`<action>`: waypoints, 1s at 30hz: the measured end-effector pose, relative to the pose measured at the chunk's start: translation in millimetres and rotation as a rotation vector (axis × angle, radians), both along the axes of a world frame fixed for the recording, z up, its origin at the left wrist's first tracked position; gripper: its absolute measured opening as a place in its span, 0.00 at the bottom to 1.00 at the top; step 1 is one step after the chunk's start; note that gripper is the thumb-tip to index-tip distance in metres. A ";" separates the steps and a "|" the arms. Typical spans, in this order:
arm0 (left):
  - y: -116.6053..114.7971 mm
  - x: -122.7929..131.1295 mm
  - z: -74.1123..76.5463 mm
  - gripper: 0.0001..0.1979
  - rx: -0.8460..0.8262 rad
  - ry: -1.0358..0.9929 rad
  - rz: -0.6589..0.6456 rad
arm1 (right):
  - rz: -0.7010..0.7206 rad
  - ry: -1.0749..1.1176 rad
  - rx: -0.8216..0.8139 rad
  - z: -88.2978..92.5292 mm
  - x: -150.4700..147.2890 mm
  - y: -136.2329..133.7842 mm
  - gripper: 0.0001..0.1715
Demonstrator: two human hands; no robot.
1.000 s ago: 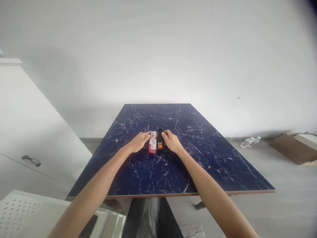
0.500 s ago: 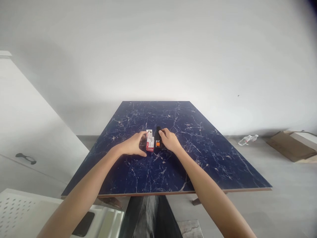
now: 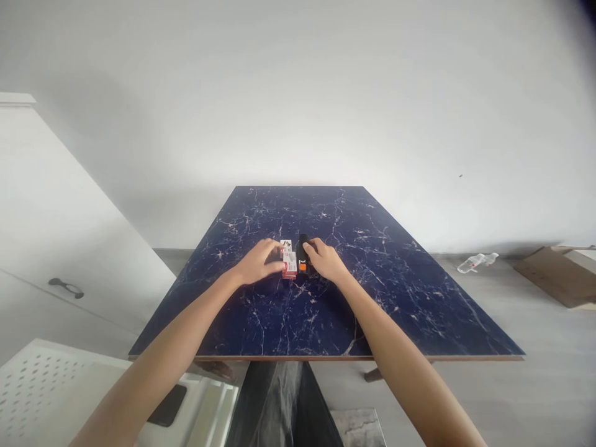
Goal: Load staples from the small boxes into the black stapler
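Small red-and-white boxes (image 3: 289, 263) lie stacked around the middle of the table, the top one overlapping a card-like white box end (image 3: 285, 244) behind it. My left hand (image 3: 261, 259) is at their left side, thumb and fingers apart; the thumb tip meets the near left edge of the top box. Just right of the boxes stands a black stapler (image 3: 303, 253), long and narrow, with an orange patch at its near end. My right hand (image 3: 325, 257) grips it from the right, thumb on top; its other fingers are partly hidden.
The dark blue marbled table (image 3: 298, 211) stands against a white wall. At left are a white cabinet (image 3: 69, 236) and a perforated white chair or stand (image 3: 41, 385). A plastic bottle (image 3: 477, 262) and a cardboard box (image 3: 556, 273) lie on the floor at right.
My left thumb has come up from below the boxes to their left edge, narrowing the hand's spread. My right hand keeps hold of the stapler. The whole view has shifted slightly.
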State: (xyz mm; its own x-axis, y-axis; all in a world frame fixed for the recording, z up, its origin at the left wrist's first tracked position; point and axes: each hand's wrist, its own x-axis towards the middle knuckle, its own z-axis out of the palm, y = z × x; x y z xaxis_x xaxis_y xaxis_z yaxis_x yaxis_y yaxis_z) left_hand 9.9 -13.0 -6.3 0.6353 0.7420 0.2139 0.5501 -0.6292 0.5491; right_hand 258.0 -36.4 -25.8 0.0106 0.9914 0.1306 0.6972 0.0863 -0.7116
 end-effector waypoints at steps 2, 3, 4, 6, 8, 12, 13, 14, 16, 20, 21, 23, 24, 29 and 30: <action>7.0 -3.5 -4.5 0.27 0.028 -0.072 0.047 | -0.001 -0.014 -0.002 -0.7 -0.1 1.0 0.23; 10.0 -4.6 -7.7 0.29 0.026 -0.086 0.070 | 0.002 -0.020 -0.004 -0.8 -0.3 1.2 0.23; 12.3 -5.0 -11.3 0.31 0.009 -0.084 0.084 | 0.006 -0.022 -0.005 -0.6 -0.4 1.3 0.23; 14.4 -4.1 -18.0 0.33 -0.047 -0.057 0.091 | 0.013 -0.021 -0.007 0.6 -0.4 0.6 0.24; 12.9 -1.0 -21.7 0.34 -0.101 -0.041 0.086 | 0.026 -0.016 -0.013 2.6 0.3 -1.0 0.25; 4.3 5.7 -17.6 0.34 -0.120 -0.008 0.008 | 0.114 0.008 -0.023 7.4 3.2 -5.1 0.27; 2.2 6.5 -15.1 0.34 -0.114 0.015 -0.015 | 0.131 0.012 -0.021 8.1 3.9 -5.7 0.27; 0.3 7.0 -12.7 0.34 -0.105 0.040 -0.032 | 0.139 0.017 -0.019 8.6 4.5 -6.0 0.27; -2.5 7.2 -8.8 0.38 -0.068 0.069 -0.048 | 0.138 0.025 -0.015 8.8 5.4 -5.9 0.26; -5.5 9.2 -6.9 0.43 0.016 0.058 -0.061 | 0.136 0.031 -0.015 7.2 6.1 -4.4 0.27; -6.0 10.1 -7.3 0.41 0.009 0.056 -0.058 | 0.135 0.028 -0.016 6.8 6.1 -4.2 0.27; -6.4 11.9 -8.2 0.38 -0.033 0.052 -0.050 | 0.131 0.023 -0.017 6.3 6.0 -3.9 0.27; -6.4 12.3 -8.4 0.37 -0.051 0.045 -0.045 | 0.129 0.020 -0.019 6.2 5.8 -3.8 0.27; -4.9 11.1 -6.8 0.38 -0.117 -0.004 -0.065 | 0.129 0.010 -0.025 5.3 5.6 -2.7 0.27; -4.6 10.8 -6.3 0.38 -0.136 -0.006 -0.064 | 0.128 0.011 -0.025 4.9 5.7 -2.4 0.27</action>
